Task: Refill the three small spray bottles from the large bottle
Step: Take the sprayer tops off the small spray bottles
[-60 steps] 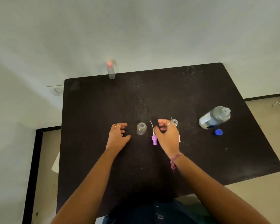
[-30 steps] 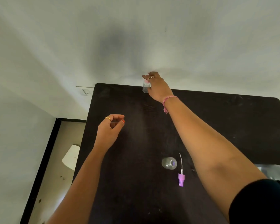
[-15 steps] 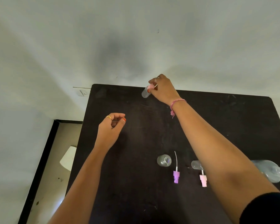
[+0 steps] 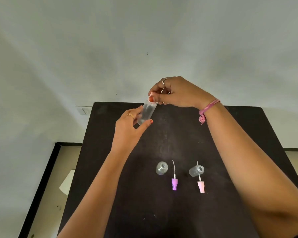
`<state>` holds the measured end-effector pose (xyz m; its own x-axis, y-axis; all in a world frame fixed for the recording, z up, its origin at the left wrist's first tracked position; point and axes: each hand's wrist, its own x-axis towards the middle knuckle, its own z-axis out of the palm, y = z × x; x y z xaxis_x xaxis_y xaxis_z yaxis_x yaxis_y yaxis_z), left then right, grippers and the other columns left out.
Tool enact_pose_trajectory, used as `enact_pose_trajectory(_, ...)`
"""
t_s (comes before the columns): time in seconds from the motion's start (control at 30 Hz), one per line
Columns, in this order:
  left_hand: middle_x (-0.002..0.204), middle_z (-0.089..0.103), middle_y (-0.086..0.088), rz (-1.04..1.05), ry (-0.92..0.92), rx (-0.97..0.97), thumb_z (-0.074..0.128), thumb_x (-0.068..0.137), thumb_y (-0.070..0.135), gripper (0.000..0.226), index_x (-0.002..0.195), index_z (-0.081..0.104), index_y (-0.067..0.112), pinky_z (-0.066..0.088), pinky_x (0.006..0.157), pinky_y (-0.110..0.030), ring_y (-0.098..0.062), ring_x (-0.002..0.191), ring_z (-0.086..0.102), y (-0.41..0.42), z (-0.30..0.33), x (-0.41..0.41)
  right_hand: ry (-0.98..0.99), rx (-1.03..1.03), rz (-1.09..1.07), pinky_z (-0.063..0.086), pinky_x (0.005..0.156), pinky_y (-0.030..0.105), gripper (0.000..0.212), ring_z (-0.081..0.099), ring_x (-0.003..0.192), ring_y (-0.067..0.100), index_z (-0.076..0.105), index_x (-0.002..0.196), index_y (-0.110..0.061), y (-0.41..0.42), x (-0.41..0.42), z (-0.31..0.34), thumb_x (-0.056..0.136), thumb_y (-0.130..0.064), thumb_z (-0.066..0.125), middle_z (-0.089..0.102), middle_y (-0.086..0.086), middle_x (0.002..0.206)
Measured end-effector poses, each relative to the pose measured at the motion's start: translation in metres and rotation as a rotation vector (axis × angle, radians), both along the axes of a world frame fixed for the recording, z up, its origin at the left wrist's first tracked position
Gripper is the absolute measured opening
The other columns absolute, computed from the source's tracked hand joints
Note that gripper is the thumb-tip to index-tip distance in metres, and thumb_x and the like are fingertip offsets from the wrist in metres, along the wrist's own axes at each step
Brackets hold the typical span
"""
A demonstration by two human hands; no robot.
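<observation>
Above the far part of the black table (image 4: 248,134), both hands hold a small clear spray bottle (image 4: 146,114). My left hand (image 4: 129,127) grips its body between fingers and thumb. My right hand (image 4: 177,91) pinches its pink spray top. Two more small clear bottles stand uncapped on the table: one (image 4: 161,168) at centre, one (image 4: 196,170) to its right. A purple spray head (image 4: 174,183) with its tube lies beside the first, a pink spray head (image 4: 201,186) beside the second. The large bottle is out of view.
A white wall rises right behind the table's far edge, with a wall switch (image 4: 84,111) at the left. Beige floor and a white object (image 4: 67,182) lie below the table's left edge.
My right hand has lifted the far bottle off the table and brought it nearer. My left hand has moved up and taken hold of its body. The camera has tilted down.
</observation>
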<state>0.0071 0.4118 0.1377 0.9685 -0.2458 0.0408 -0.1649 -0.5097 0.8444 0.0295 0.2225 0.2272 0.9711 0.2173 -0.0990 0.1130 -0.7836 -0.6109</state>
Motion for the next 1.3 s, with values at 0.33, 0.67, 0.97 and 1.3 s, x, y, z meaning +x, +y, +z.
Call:
enact_pose_trajectory(0.33,0.125,0.066,0.004,0.002,0.010,-0.050,0.070,0.086,0.029,0.046,0.130,0.059,0.017,0.046,0.091,-0.017,-0.011,0.114,0.062,-0.005,0.034,-0.041,-0.094,0.039,0.091,0.042,0.070,0.007,0.021,0.055,0.076,-0.003,0.071,0.106,-0.020,-0.011,-0.039,0.026,0.089,-0.031,0.067,0.058,-0.014,0.090)
enact_pose_trajectory(0.67,0.109,0.063,0.017,0.013,0.020,-0.086,0.069,0.088,0.027,0.044,0.130,0.059,0.020,0.041,0.081,-0.002,0.000,0.101,0.060,-0.008,0.041,-0.072,-0.043,-0.095,0.033,0.045,0.066,0.015,0.049,0.062,0.071,0.003,0.065,0.111,-0.022,-0.006,-0.066,0.054,0.076,-0.056,0.070,0.067,-0.009,0.085)
enact_pose_trajectory(0.97,0.114,0.065,0.012,0.035,0.022,-0.096,0.069,0.088,0.027,0.045,0.130,0.059,0.018,0.041,0.079,-0.003,-0.001,0.102,0.059,-0.006,0.041,-0.082,0.001,-0.070,0.045,0.048,0.058,0.010,0.053,0.066,0.066,0.002,0.059,0.120,-0.022,-0.001,-0.077,0.056,0.079,-0.055,0.067,0.066,-0.006,0.102)
enact_pose_trajectory(1.3,0.107,0.060,0.016,0.026,0.021,-0.089,0.069,0.088,0.026,0.043,0.129,0.059,0.018,0.040,0.069,0.004,0.000,0.099,0.057,0.003,0.039,-0.086,-0.019,-0.102,0.063,0.048,0.059,0.010,0.037,0.065,0.074,0.008,0.066,0.112,-0.018,0.012,-0.079,0.053,0.084,-0.042,0.069,0.067,-0.002,0.103)
